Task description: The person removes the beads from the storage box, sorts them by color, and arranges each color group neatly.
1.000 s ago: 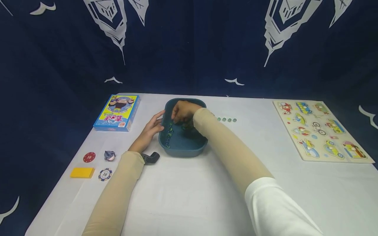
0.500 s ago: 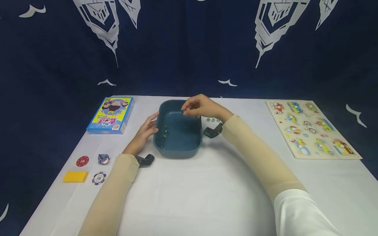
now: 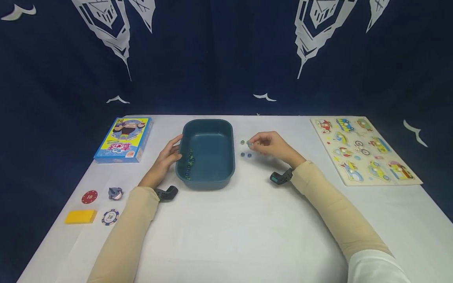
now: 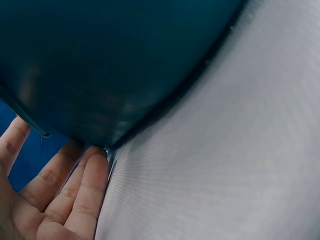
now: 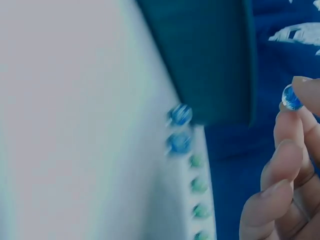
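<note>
My right hand (image 3: 272, 145) pinches a clear marble with a blue swirl (image 5: 291, 97) between thumb and fingertips, above the white table. Two blue marbles (image 5: 180, 114) rest below it on the cloth, side by side. Behind them runs a row of several green marbles (image 5: 199, 184), partly covered by my right hand in the head view. To the left stands a dark teal plastic tub (image 3: 212, 161). Several green and blue marbles (image 3: 190, 163) lie in it along its left side. My left hand (image 3: 161, 165) touches the tub's outer left wall with fairly straight fingers (image 4: 90, 185).
A blue and yellow card box (image 3: 122, 137) lies at the back left. Nearer are a red chip (image 3: 89, 197), a small shark figure (image 3: 115, 193), a yellow block (image 3: 80, 216) and a blue-white chip (image 3: 110, 217). A wooden picture puzzle board (image 3: 364, 157) lies on the right.
My right hand has lifted a marble out of the tub and carried it right, over the table beside the marble rows. The left hand has stayed against the tub. The head view has shifted slightly.
</note>
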Action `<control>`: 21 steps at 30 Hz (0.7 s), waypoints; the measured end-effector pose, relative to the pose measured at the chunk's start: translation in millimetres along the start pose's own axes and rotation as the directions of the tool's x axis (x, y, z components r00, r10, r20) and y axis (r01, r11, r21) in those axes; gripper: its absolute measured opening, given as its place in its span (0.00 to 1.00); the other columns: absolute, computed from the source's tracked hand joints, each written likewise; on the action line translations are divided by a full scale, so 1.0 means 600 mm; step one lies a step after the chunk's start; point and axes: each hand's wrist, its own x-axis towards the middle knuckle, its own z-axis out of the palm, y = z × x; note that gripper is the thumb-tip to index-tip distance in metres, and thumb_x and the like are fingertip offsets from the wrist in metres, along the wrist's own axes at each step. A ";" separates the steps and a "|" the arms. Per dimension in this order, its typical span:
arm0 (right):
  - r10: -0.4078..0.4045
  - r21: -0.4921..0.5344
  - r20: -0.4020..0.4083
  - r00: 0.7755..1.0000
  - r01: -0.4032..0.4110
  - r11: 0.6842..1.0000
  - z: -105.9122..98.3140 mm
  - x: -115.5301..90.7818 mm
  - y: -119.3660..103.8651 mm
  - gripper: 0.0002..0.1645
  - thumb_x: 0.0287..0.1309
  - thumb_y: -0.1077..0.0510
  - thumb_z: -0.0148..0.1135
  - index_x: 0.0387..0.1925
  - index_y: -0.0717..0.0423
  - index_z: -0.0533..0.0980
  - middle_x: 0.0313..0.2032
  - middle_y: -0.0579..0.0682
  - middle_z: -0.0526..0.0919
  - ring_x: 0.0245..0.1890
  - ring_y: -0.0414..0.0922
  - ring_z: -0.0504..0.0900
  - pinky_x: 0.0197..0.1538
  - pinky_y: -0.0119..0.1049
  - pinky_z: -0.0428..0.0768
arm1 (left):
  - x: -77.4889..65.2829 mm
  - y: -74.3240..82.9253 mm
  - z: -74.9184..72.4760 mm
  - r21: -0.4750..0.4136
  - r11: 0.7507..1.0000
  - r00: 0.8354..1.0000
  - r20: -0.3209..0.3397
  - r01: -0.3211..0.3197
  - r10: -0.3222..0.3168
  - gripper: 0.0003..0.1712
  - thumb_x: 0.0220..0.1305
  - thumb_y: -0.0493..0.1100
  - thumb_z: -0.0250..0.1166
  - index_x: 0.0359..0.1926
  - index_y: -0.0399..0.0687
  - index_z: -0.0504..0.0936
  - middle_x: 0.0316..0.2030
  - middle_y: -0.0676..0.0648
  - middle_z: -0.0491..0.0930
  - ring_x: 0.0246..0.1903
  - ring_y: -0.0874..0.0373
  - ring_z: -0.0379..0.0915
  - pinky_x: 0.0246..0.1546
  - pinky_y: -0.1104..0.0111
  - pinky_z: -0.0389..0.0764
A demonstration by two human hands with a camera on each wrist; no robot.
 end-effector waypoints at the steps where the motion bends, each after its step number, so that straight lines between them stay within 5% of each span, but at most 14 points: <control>1: 0.015 -0.008 -0.008 1.000 -0.015 1.000 -0.001 -0.003 0.007 0.13 0.62 0.60 0.65 0.45 0.63 0.82 0.30 0.46 0.80 0.24 0.38 0.73 0.26 0.30 0.73 | 0.000 0.000 0.000 0.001 1.000 1.000 -0.002 0.002 -0.002 0.41 0.66 0.44 0.51 0.79 0.59 0.51 0.73 0.37 0.58 0.73 0.42 0.51 0.71 0.38 0.46; 12: 0.094 -0.035 -0.036 0.995 -0.095 0.995 -0.005 -0.012 0.061 0.13 0.61 0.65 0.63 0.47 0.63 0.82 0.28 0.49 0.79 0.17 0.38 0.69 0.20 0.28 0.68 | 0.001 0.002 0.000 0.001 1.000 1.000 0.002 0.015 -0.015 0.40 0.67 0.44 0.50 0.79 0.61 0.51 0.73 0.39 0.58 0.73 0.43 0.51 0.70 0.36 0.44; 21: 0.093 -0.165 -0.050 0.994 -0.100 0.981 -0.001 -0.016 0.073 0.11 0.57 0.63 0.68 0.43 0.58 0.85 0.31 0.51 0.80 0.19 0.39 0.69 0.23 0.30 0.70 | -0.001 0.003 0.001 -0.008 1.000 1.000 0.005 0.024 -0.024 0.40 0.67 0.43 0.50 0.79 0.60 0.51 0.73 0.39 0.57 0.74 0.43 0.50 0.70 0.35 0.42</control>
